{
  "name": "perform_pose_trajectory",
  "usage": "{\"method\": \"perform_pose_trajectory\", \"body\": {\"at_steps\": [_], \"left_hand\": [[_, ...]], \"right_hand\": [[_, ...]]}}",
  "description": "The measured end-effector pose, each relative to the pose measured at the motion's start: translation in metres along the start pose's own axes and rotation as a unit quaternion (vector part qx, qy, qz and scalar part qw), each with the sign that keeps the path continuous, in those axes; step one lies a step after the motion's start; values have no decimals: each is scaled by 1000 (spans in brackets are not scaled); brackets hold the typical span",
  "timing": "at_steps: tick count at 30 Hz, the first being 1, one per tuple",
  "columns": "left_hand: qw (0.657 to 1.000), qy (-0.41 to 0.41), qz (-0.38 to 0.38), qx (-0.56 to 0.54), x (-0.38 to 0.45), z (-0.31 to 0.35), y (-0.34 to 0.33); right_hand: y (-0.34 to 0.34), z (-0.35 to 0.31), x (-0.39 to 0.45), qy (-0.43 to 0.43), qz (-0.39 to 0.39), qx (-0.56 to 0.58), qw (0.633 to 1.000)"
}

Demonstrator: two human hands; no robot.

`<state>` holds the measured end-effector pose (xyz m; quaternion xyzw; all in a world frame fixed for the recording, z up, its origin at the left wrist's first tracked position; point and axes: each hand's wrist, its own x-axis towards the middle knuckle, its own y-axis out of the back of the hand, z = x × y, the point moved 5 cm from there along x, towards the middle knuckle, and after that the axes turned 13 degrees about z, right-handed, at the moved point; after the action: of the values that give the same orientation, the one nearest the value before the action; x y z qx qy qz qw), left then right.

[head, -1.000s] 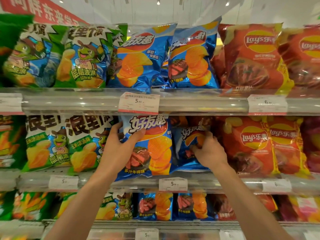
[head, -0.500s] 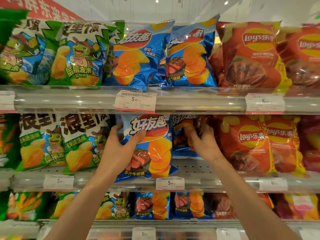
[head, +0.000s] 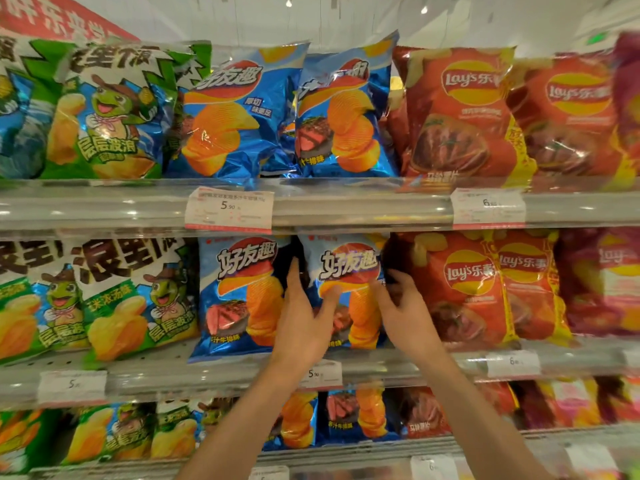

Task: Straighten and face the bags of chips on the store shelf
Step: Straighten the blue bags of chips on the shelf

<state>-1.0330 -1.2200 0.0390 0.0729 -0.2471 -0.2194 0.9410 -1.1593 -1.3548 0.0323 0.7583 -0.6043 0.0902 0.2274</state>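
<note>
Two blue chip bags stand side by side on the middle shelf [head: 166, 374]. The left blue bag [head: 239, 299] stands upright, facing front, with no hand on it. The right blue bag [head: 349, 271] is held between both hands. My left hand [head: 301, 320] grips its left edge, thumb across the front. My right hand [head: 405, 313] holds its right edge, next to a red Lay's bag [head: 464, 289]. The bag's lower half is hidden behind my hands.
Green frog-print bags [head: 114, 299] fill the left of the middle shelf, red Lay's bags the right. The top shelf [head: 363, 206] carries green, blue and red bags. More bags [head: 356, 414] stand on the lower shelf. Price tags [head: 228, 209] hang on the shelf rails.
My left hand let go of the left blue bag and moved right onto the second blue bag. That bag has come forward to the shelf front, facing out, with my right hand still on it.
</note>
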Motion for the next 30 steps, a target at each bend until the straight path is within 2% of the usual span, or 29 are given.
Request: {"method": "perform_pose_trajectory", "body": {"at_steps": [3, 6, 10, 14, 19, 23, 25, 27, 30], "left_hand": [[999, -29, 23, 3, -10, -5, -2], [999, -17, 25, -14, -6, -3, -7], [998, 43, 8, -49, 3, -3, -19], [991, 114, 2, -63, 6, -12, -33], [989, 113, 36, -87, 10, -17, -33], [994, 78, 55, -45, 17, -17, -31], [994, 89, 43, -50, 25, -16, -33], [988, 139, 13, -63, 35, -17, -36], [985, 164, -18, -57, 42, -18, -41]], "right_hand": [[-5, 9, -6, -18, -23, -13, 999], [-7, 7, -6, -4, -42, -10, 999], [1, 0, 2, 17, 11, -2, 1000], [-1, 13, 0, -8, -18, 8, 1000], [-4, 17, 2, -25, -25, 29, 999], [-3, 19, 11, -71, -55, 11, 996], [-2, 14, 22, -89, -57, 0, 994], [-8, 10, 32, -110, -64, -19, 992], [-20, 5, 38, -135, -64, 18, 989]]}}
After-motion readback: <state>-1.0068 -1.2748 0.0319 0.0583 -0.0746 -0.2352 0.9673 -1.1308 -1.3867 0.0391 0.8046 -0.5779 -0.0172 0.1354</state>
